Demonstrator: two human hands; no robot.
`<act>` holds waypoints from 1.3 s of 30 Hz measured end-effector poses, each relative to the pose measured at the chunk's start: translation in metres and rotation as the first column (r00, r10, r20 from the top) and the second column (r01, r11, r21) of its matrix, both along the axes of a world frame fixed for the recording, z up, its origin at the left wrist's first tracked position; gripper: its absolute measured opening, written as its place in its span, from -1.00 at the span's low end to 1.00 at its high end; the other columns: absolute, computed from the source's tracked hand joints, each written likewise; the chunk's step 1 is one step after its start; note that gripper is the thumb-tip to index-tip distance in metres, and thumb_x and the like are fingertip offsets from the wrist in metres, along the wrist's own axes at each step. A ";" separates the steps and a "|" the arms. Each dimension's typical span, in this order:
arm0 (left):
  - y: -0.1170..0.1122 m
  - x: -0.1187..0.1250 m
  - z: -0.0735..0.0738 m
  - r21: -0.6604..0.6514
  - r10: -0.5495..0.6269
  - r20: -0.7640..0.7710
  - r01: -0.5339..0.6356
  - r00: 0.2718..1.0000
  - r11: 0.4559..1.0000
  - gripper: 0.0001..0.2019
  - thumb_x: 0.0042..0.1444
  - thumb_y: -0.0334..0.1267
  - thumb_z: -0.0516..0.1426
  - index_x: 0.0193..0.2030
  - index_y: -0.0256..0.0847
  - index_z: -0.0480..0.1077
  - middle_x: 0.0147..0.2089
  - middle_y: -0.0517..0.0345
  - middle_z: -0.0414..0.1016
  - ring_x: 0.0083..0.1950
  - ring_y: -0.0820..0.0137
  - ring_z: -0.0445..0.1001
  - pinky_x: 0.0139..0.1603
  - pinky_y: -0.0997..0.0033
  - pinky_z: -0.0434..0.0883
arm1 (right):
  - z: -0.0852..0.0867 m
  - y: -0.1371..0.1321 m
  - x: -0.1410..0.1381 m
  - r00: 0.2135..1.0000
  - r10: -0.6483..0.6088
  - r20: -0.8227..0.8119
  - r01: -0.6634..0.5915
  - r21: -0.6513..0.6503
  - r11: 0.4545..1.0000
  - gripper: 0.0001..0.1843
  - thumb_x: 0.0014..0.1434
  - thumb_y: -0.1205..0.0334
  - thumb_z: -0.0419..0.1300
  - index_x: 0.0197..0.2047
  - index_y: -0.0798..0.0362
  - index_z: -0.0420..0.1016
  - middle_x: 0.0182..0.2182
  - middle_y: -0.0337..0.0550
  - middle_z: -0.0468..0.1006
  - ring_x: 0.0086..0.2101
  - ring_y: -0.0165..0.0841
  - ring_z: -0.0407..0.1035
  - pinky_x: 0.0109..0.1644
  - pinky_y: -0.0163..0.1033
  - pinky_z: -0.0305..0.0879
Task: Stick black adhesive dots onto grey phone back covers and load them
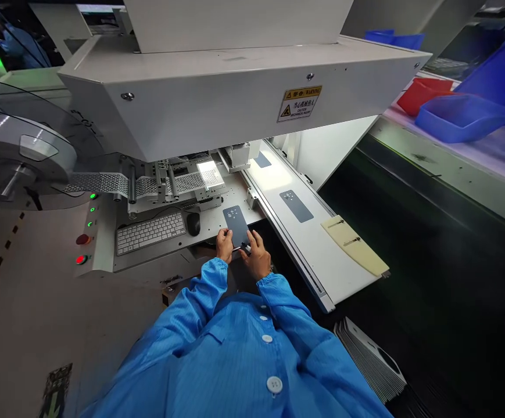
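Observation:
A dark blue-grey phone back cover (237, 223), with a cluster of small holes at its far end, is held in front of me at the edge of the machine's table. My left hand (225, 246) is closed on its near left edge. My right hand (257, 256) grips the near right side. A slim black and white tool (245, 248) shows by the right fingers; its kind is unclear. Another phone back cover (296, 206) lies flat on the white conveyor (322, 255) to the right, and a third cover (262, 159) is farther up under the light.
Left of the hands are a black mouse (193, 223) and a white keyboard (151, 233). A machine housing (243, 98) overhangs the table. A perforated strip (99, 182) runs from a reel. A cream plate (355, 245) crosses the conveyor's end; blue bins (461, 116) stand far right.

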State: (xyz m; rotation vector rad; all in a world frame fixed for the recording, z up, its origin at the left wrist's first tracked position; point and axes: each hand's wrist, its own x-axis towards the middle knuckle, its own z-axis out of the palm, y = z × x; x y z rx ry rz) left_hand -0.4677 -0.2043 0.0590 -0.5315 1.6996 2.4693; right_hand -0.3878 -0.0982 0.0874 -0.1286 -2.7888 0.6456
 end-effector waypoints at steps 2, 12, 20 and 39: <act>0.000 0.001 0.001 0.005 0.006 -0.003 -0.006 1.000 1.000 -0.77 0.13 -0.13 0.22 -0.19 -0.19 0.30 -0.37 0.17 0.50 -0.40 0.40 0.51 -0.30 0.38 0.48 | 0.000 -0.003 -0.002 0.999 0.005 0.038 -0.007 0.066 0.998 -0.35 0.25 0.20 0.18 0.39 -0.12 0.24 0.38 0.01 0.24 -0.21 -0.20 0.58 -0.30 -0.19 0.52; -0.007 0.002 0.001 -0.002 0.020 -0.013 -0.020 1.000 1.000 -0.75 0.14 -0.12 0.23 -0.18 -0.19 0.31 -0.30 0.13 0.52 -0.32 0.38 0.54 -0.23 0.38 0.49 | -0.009 -0.007 -0.007 0.999 0.015 0.028 -0.017 0.072 0.997 -0.38 0.17 0.27 0.20 0.31 -0.18 0.39 0.37 -0.02 0.26 -0.25 -0.21 0.59 -0.32 -0.21 0.52; -0.010 0.005 0.004 -0.011 0.011 -0.002 -0.012 1.000 1.000 -0.75 0.16 -0.09 0.22 -0.17 -0.18 0.31 -0.31 0.15 0.51 -0.32 0.38 0.53 -0.23 0.37 0.49 | -0.017 -0.006 -0.010 0.999 0.022 -0.028 -0.023 -0.027 0.999 -0.38 0.08 0.36 0.19 0.22 -0.18 0.49 0.33 -0.09 0.34 -0.22 -0.20 0.59 -0.32 -0.23 0.52; -0.003 0.019 0.038 -0.014 -0.044 -0.158 0.042 0.986 0.999 -0.71 0.22 -0.02 0.20 -0.08 -0.17 0.32 -0.18 0.02 0.55 -0.19 0.28 0.58 -0.14 0.28 0.52 | -0.008 -0.005 -0.012 0.990 -0.102 -0.098 0.031 -0.555 0.831 -0.60 0.06 0.25 0.24 -0.01 -0.11 0.64 0.09 -0.10 0.59 -0.05 -0.16 0.55 -0.08 -0.18 0.52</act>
